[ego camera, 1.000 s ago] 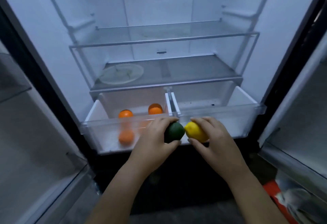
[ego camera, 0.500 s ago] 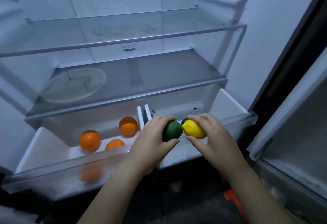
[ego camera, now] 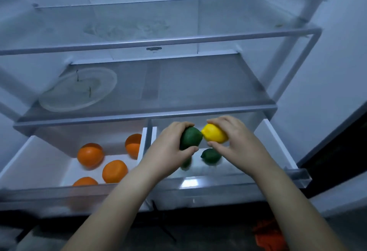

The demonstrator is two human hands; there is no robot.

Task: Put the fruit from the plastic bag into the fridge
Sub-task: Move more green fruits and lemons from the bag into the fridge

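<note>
My left hand [ego camera: 168, 151] wraps a green lime [ego camera: 190, 137] and my right hand [ego camera: 236, 141] pinches a yellow lemon [ego camera: 215, 136]; both have moved from the front rim to over the right drawer [ego camera: 278, 143]. Another lime [ego camera: 211, 156] lies just below my right hand, and the oranges [ego camera: 114, 171] sit left of my left hand.

dim, cold bluish light inside the fridge [ego camera: 337, 72]; glare patch on the drawer front [ego camera: 188, 183] at 6 o'clock; soft motion blur, edges bowed by wide-angle distortion
</note>
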